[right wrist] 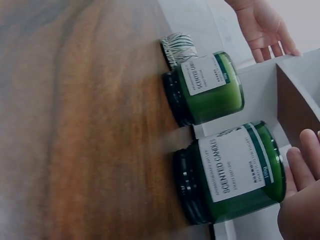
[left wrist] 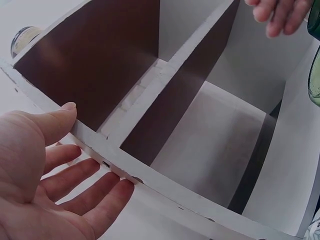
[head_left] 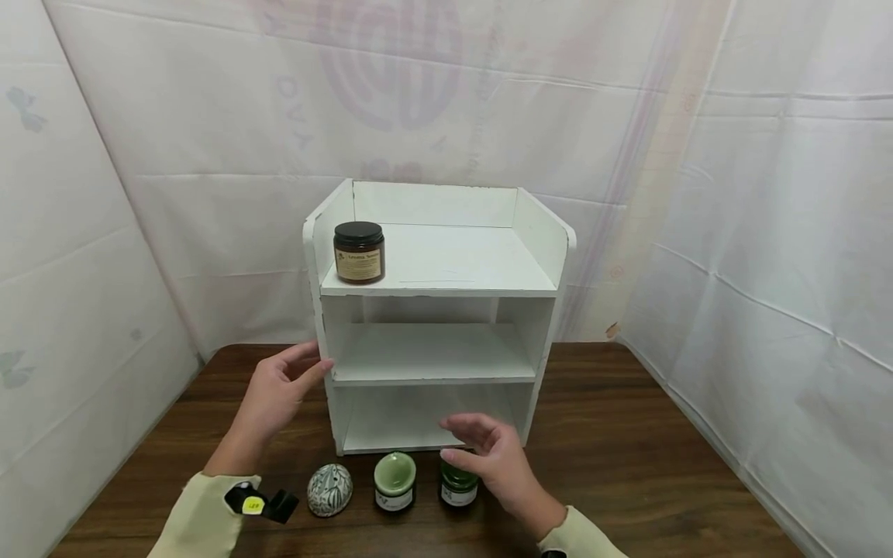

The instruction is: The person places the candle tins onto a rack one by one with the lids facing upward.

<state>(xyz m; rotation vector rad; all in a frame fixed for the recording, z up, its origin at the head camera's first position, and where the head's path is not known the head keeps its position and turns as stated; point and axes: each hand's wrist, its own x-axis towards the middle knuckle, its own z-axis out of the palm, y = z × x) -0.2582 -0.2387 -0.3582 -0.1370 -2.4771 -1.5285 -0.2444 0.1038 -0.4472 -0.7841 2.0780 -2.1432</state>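
A white three-tier shelf unit [head_left: 446,293] stands on a brown wooden table [head_left: 628,457]. On its top tier at the left sits a brown jar [head_left: 359,253] with a black lid. My left hand [head_left: 307,368] lies against the unit's left side wall [left wrist: 150,180], thumb on the front edge and fingers straight along the outside. My right hand [head_left: 481,442] hovers with relaxed fingers just above the right green candle jar [head_left: 456,488], holding nothing. To the left of that jar stand a second green candle jar [head_left: 394,482] and a patterned egg-shaped piece [head_left: 330,490]. Both labels [right wrist: 235,172] read "scented candle".
The middle and bottom tiers hold nothing. White cloth walls [head_left: 767,232] close in the table at the back and on both sides. A black device with a yellow sticker [head_left: 254,504] is strapped to my left wrist. Bare tabletop stretches right of the shelf.
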